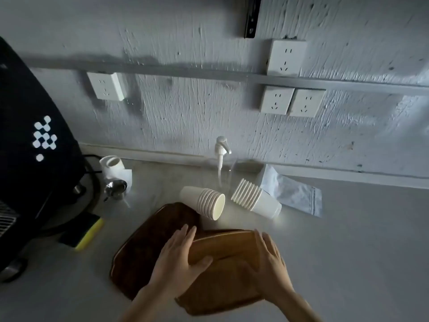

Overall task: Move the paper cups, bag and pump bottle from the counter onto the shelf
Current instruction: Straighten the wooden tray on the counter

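Observation:
Two stacks of white paper cups lie on their sides on the grey counter: the left stack (204,202) opens toward me, the right stack (256,198) points its base to the lower right. Behind them stands a clear pump bottle (222,159) with a white pump head, against the wall. A clear plastic bag (292,194) lies flat to the right of the cups. My left hand (178,259) and my right hand (270,261) grip the two sides of a light wooden tray (222,245), held just in front of the cups.
A darker wooden tray (148,249) lies under the light one. At the left stand a black machine (34,159), a yellow-and-black sponge (84,232), a white pipe fitting (113,167) and a metal funnel (115,188). Wall sockets (291,102) sit above the counter.

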Demonstrator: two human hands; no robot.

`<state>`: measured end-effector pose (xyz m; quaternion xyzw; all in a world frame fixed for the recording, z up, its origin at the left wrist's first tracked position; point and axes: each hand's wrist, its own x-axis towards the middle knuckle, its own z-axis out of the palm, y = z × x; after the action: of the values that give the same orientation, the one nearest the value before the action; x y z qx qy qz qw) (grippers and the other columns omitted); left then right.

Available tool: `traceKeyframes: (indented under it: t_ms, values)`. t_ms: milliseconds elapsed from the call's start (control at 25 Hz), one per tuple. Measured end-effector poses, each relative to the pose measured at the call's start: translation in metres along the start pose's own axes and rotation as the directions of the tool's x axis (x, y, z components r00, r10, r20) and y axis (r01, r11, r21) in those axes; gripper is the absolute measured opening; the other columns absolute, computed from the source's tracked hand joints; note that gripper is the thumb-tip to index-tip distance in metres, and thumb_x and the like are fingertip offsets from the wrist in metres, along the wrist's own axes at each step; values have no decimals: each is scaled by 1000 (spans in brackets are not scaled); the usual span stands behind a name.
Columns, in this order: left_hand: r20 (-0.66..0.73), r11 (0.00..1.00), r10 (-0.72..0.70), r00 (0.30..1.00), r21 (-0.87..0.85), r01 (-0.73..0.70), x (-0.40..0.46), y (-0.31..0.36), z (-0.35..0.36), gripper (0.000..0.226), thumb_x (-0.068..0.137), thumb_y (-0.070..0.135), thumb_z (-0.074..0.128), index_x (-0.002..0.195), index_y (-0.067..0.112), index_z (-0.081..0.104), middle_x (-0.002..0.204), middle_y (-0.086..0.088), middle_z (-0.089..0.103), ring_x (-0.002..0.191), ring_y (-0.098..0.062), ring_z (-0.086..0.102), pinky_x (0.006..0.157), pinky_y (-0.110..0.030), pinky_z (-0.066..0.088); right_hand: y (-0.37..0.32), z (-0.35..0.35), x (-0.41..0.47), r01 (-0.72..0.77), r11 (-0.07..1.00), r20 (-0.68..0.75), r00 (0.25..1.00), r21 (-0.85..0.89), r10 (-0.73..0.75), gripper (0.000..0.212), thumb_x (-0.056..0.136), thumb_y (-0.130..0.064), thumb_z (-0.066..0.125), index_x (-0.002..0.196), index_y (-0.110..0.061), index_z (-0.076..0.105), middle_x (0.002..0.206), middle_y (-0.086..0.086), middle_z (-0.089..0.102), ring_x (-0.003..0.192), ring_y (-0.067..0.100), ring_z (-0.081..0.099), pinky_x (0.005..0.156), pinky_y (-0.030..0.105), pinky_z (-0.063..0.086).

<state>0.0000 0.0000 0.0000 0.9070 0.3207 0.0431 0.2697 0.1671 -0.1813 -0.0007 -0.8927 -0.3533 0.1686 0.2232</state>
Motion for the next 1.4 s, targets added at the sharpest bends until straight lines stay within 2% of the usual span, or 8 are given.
traceKeyframes:
  t_ms: [80, 240, 480, 680, 800, 920, 1160, 1400]
  values:
    - [11, 993, -114, 993, 9, 114, -6, -13, 5, 105, 73, 84, 41, 158, 29, 12, 168, -1, 9, 153, -21, 6, 122, -42, 21, 15, 1, -3, -85, 996, 14, 996, 14, 84, 98, 85, -58, 63, 160, -26, 10, 163, 1, 25, 148, 24, 28, 116, 43, 34]
    - [19, 950, -295, 955, -103, 295, -19, -32, 20, 102, 76, 70, 63, 157, 24, 20, 166, -4, 19, 151, -24, 16, 117, -43, 29, 26, 9, -12, -247, 968, 90, 966, 39, 243, 95, 89, -54, 64, 160, -19, 11, 160, 4, 32, 143, 27, 33, 114, 41, 37]
    - [-60, 924, -344, 937, -201, 326, -17, -36, 24, 87, 80, 50, 75, 151, 19, 35, 151, -5, 45, 138, -23, 42, 108, -37, 40, 13, 14, -3, -302, 952, 95, 950, 51, 297, 90, 90, -45, 66, 159, -19, 14, 149, 9, 45, 135, 28, 43, 107, 40, 45]
    - [-110, 898, -391, 914, -263, 353, -9, -39, 17, 78, 82, 37, 79, 148, 20, 41, 147, -5, 53, 135, -23, 48, 106, -36, 41, -2, 19, 2, -327, 945, 133, 937, -6, 325, 86, 90, -48, 61, 158, -25, 13, 141, 7, 49, 132, 29, 44, 98, 39, 49]
    - [-77, 850, -461, 884, -323, 416, -3, -41, 15, 77, 81, 33, 81, 146, 18, 43, 146, -6, 53, 135, -26, 49, 106, -39, 43, -2, 19, 4, -398, 910, 110, 916, 113, 387, 77, 89, -37, 64, 155, -20, 28, 139, 11, 54, 130, 33, 46, 103, 42, 45]
    - [-79, 804, -540, 838, -343, 485, -4, -46, 10, 65, 85, 30, 77, 142, 15, 50, 142, -7, 58, 132, -25, 53, 103, -37, 47, -7, 18, 10, -443, 854, 94, 896, 272, 435, 66, 86, -30, 69, 146, -18, 43, 133, 10, 62, 125, 34, 53, 104, 45, 47]
    - [-134, 742, -630, 765, -394, 542, -23, -72, -12, 49, 85, 28, 78, 129, 10, 64, 126, -8, 70, 118, -24, 63, 95, -38, 52, -42, 22, 28, -373, 868, 92, 927, 328, 363, 55, 90, -29, 66, 141, -20, 47, 133, 5, 61, 124, 30, 54, 104, 49, 49]
    - [-177, 643, -728, 662, -510, 571, -48, -99, -39, 29, 82, 19, 81, 110, 15, 75, 92, -6, 78, 87, -21, 73, 75, -33, 57, -81, 40, 51, -211, 945, 165, 971, 249, 173, 57, 93, -32, 64, 145, -20, 44, 139, 6, 56, 129, 29, 48, 105, 46, 47]
